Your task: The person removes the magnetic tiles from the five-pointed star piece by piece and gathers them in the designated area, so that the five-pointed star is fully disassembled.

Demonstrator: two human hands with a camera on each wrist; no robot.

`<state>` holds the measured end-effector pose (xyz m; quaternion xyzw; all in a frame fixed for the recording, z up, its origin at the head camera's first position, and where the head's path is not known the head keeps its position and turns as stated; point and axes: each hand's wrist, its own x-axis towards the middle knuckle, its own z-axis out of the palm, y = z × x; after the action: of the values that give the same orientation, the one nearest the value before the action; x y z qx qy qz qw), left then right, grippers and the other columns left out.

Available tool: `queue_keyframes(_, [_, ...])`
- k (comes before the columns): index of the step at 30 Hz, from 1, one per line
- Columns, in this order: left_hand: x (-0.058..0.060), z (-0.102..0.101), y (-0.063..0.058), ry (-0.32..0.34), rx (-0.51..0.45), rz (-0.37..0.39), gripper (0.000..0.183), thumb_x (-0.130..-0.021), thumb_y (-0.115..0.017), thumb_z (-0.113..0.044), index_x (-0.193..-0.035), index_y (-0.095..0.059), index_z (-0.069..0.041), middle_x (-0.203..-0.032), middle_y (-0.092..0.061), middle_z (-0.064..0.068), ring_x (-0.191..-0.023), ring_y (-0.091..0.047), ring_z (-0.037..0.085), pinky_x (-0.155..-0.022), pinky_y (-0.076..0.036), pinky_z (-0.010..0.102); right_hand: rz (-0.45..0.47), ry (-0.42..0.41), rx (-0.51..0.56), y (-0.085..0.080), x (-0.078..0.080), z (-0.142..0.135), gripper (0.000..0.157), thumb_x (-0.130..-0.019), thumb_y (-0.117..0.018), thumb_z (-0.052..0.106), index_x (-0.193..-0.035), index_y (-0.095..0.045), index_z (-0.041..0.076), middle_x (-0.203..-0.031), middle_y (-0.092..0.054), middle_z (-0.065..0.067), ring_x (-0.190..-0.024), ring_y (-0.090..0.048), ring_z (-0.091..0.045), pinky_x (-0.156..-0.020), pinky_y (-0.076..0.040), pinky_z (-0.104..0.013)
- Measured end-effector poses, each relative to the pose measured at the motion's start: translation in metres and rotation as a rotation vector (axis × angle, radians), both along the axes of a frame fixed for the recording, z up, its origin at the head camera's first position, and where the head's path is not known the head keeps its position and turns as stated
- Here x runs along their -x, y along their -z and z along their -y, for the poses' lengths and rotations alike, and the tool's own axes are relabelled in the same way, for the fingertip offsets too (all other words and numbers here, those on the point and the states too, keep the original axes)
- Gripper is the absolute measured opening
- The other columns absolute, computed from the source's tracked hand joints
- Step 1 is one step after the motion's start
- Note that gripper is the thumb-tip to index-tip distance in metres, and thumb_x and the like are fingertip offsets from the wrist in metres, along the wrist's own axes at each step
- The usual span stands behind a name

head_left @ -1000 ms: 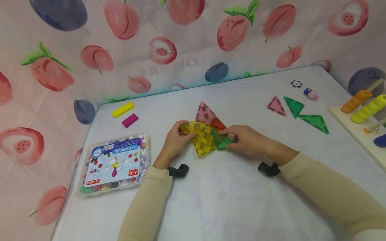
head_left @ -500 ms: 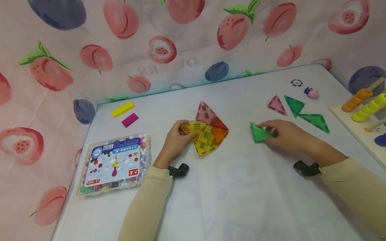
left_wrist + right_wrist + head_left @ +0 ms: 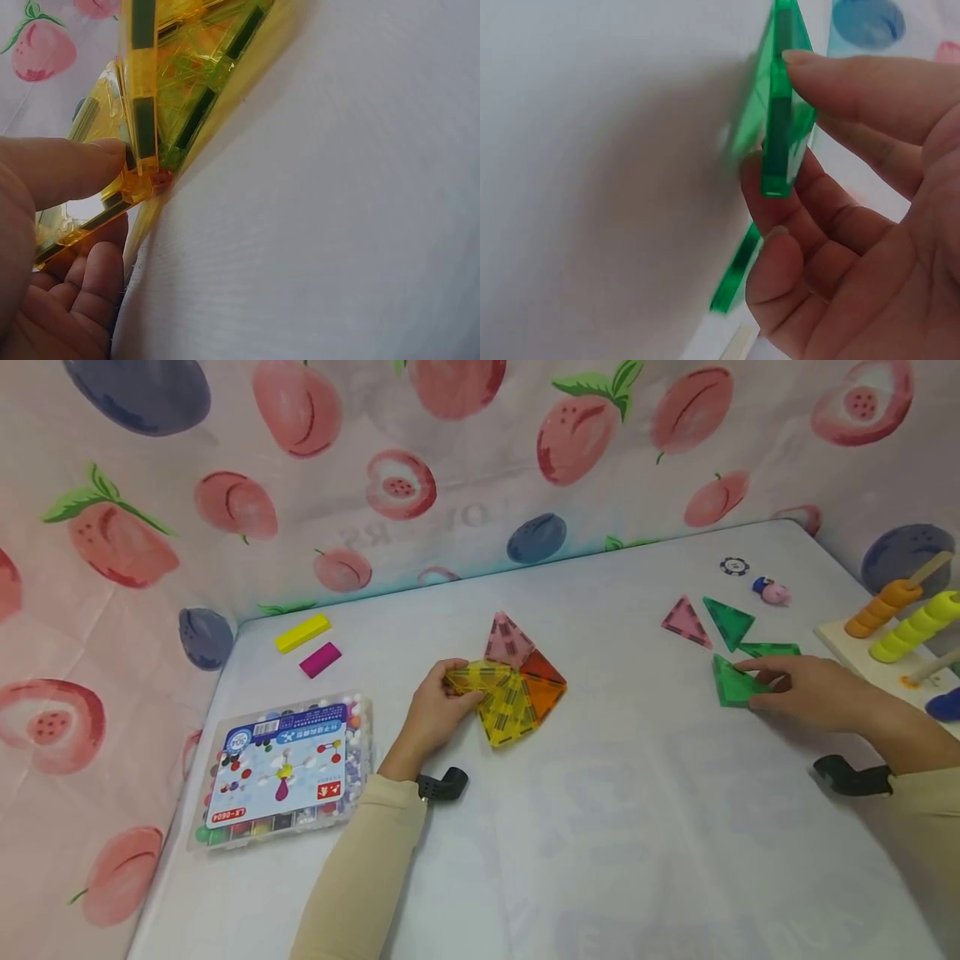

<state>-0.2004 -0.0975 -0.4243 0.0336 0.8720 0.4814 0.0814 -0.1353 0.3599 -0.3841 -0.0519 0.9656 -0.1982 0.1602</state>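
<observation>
My left hand point(image 3: 441, 708) pinches a yellow triangular magnetic tile point(image 3: 480, 677) at the left side of a joined group of tiles. In the left wrist view the thumb presses on that yellow tile point(image 3: 97, 131) and the other fingers curl behind it. A pink tile point(image 3: 510, 642) and an orange tile point(image 3: 543, 683) belong to the same group. Over at the right, my right hand point(image 3: 813, 693) grips a green triangular magnetic tile point(image 3: 735, 683) between thumb and fingers; the right wrist view shows this green tile point(image 3: 780, 112) edge-on.
Beyond the right hand lie a pink triangle point(image 3: 686, 622) and green triangles point(image 3: 729, 622), one partly hidden. A poker chip point(image 3: 734, 566), a small pig figure point(image 3: 772, 591) and a bead stacker point(image 3: 900, 635) stand nearby. At left are a bead box point(image 3: 281, 768) and yellow point(image 3: 302, 632) and magenta blocks point(image 3: 321, 660).
My right hand has drawn the green tile away from the group and carried it right, near the other green tiles. The left hand stays on the yellow tile.
</observation>
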Motion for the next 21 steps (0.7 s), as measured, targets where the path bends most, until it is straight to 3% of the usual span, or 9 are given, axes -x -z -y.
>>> queue_keyframes(5, [0.001, 0.001, -0.001, 0.006, -0.004, -0.005, 0.046, -0.078, -0.069, -0.028, -0.119, -0.048, -0.023, -0.095, -0.052, 0.001, -0.080, -0.047, 0.018, -0.067, -0.041, 0.029, 0.035, 0.016, -0.019, -0.001, 0.000, -0.016, 0.065, -0.082, -0.061, 0.041, -0.131, -0.042, 0.003, -0.109, -0.052, -0.024, -0.095, -0.048, -0.037, -0.075, -0.041, -0.053])
queue_keyframes(10, [0.000, 0.000, -0.003, 0.000, 0.000, 0.002, 0.046, -0.079, -0.069, -0.028, -0.119, -0.048, -0.023, -0.096, -0.052, 0.001, -0.081, -0.047, 0.018, -0.067, -0.041, 0.029, 0.001, 0.066, -0.022, 0.000, 0.001, -0.014, 0.068, -0.079, -0.062, 0.047, -0.127, -0.045, 0.001, -0.114, -0.048, -0.030, -0.098, -0.045, -0.040, -0.077, -0.038, -0.056])
queue_keyframes(21, [-0.001, -0.001, -0.002, -0.006, -0.002, 0.008, 0.045, -0.079, -0.069, -0.028, -0.118, -0.048, -0.023, -0.096, -0.052, 0.001, -0.081, -0.047, 0.018, -0.067, -0.041, 0.029, -0.041, 0.105, -0.031, 0.004, 0.007, -0.004, 0.072, -0.075, -0.063, 0.052, -0.124, -0.046, 0.002, -0.102, -0.054, -0.026, -0.088, -0.049, -0.036, -0.068, -0.042, -0.049])
